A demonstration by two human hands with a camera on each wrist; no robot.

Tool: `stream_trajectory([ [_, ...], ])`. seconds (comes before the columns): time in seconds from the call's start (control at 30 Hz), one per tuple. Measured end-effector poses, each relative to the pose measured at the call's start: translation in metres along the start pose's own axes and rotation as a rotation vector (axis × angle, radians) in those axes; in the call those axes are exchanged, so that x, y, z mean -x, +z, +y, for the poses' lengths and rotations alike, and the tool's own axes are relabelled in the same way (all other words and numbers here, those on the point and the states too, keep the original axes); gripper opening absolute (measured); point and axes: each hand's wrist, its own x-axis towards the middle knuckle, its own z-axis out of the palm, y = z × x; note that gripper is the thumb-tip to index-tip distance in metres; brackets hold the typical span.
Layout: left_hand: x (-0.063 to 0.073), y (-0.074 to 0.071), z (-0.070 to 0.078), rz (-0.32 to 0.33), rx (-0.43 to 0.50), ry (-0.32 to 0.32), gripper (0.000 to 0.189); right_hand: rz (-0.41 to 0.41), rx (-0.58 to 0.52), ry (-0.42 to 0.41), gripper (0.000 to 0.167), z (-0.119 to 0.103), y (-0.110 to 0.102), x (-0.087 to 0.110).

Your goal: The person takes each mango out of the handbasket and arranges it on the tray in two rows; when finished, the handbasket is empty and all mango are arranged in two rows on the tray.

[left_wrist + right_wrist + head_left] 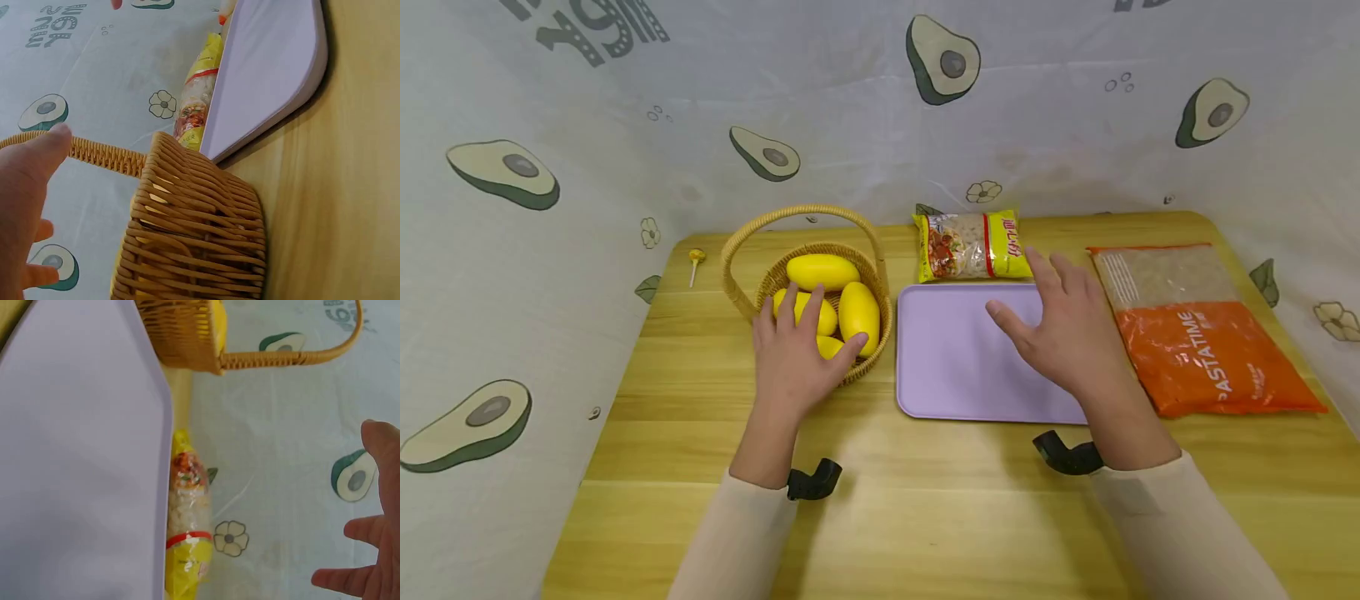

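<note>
My left hand (792, 367) is over the wicker basket (886, 312), its fingers spread above several smooth yellow mangoes (859, 312). In the head view the hand covers part of the fruit; whether the fingertips touch it I cannot tell. The left wrist view has the thumb beside the basket's arched handle (109, 155), with the woven side below. My right hand (1071, 333) hovers with fingers apart over the right part of a lilac tray (955, 358). It holds nothing, and in the right wrist view its fingers (344, 580) stand away from the tray.
Behind the tray lies a yellow and clear food packet (966, 246). A large orange PASTATIME bag (1217, 354) lies right of the tray. At the back left is a small yellow lollipop (697, 254). An avocado-print cloth (850, 100) hangs around the wooden table (925, 517).
</note>
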Motion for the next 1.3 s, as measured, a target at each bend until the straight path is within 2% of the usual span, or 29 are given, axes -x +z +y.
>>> stream_trajectory([
  [0.13,0.011,0.004,-0.006,0.153,0.117,-0.055,0.070,0.005,-0.043,-0.043,0.092,-0.004,0.000,0.007],
  [0.37,0.021,0.020,-0.020,0.543,0.331,-0.115,0.039,-0.042,-0.125,-0.147,0.088,-0.018,0.009,0.019],
  [0.47,0.021,0.028,-0.023,0.635,0.401,-0.147,0.033,-0.056,-0.151,-0.190,0.085,-0.026,0.017,0.024],
  [0.6,0.017,0.039,-0.027,0.658,0.560,-0.232,0.029,-0.069,-0.182,-0.244,0.079,-0.039,0.031,0.027],
  [0.8,0.006,0.048,-0.038,0.582,0.885,-0.374,0.032,-0.103,-0.226,-0.330,0.076,-0.064,0.051,0.028],
  [0.9,0.000,0.050,-0.043,0.538,0.976,-0.430,0.034,-0.126,-0.247,-0.359,0.075,-0.076,0.059,0.025],
  [1.03,-0.005,0.054,-0.044,0.531,1.048,-0.452,0.035,-0.144,-0.275,-0.390,0.074,-0.088,0.069,0.021],
  [1.3,-0.007,0.064,-0.050,0.585,1.146,-0.387,0.036,-0.167,-0.325,-0.468,0.070,-0.115,0.080,0.009],
])
